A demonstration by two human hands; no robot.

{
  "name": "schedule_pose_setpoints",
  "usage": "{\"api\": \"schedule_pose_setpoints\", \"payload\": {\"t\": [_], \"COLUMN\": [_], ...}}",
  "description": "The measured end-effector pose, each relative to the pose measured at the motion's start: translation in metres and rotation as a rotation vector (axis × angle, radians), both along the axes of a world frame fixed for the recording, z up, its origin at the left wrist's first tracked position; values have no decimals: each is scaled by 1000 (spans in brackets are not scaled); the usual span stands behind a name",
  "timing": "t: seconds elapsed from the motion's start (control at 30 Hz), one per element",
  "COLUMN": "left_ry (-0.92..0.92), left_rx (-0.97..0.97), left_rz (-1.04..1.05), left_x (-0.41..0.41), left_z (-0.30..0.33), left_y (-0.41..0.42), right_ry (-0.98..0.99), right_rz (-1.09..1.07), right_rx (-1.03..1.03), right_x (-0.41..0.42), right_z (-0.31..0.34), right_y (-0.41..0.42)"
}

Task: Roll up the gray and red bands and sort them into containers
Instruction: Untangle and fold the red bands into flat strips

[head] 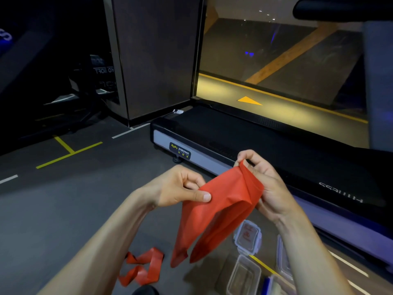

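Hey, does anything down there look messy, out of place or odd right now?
One thing: a second red band lies loose and twisted on the floor at lower left, not rolled and apart from the clear containers at lower right. The red band in hand, held by the left hand and right hand, hangs creased and unrolled.

— What slips out of frame here?
— A clear container point(243, 275) and a blue-edged item beside it run off the bottom edge; a dark shape point(146, 290) there is cut too.
— And the red band point(214, 211)?
— It covers the fingertips of the right hand point(270, 186). Writing on the lid point(247, 236) is too blurred to read.
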State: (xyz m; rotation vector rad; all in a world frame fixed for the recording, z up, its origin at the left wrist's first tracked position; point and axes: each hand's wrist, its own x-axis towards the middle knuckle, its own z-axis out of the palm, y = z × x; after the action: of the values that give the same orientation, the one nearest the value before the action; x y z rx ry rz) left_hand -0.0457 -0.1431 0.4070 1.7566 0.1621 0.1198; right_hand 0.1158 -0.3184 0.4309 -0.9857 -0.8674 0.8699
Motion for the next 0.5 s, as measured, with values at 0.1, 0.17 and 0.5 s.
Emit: {"api": "schedule_pose_setpoints", "payload": {"t": [0.1, 0.17, 0.5], "left_ry": [-9, -13, -6], "left_rx": [10, 0, -178], "left_rz": [24, 14, -106], "left_x": [0, -1, -8], "left_z": [0, -1, 3], "left_y": [0, 0, 6], "right_ry": [-7, 3, -91], "right_rz": [0, 0, -39], "right_rx": [4, 7, -79], "right_x": [1, 1, 8], "right_z": [-2, -2, -4], "right_y": [0, 1, -4]}}
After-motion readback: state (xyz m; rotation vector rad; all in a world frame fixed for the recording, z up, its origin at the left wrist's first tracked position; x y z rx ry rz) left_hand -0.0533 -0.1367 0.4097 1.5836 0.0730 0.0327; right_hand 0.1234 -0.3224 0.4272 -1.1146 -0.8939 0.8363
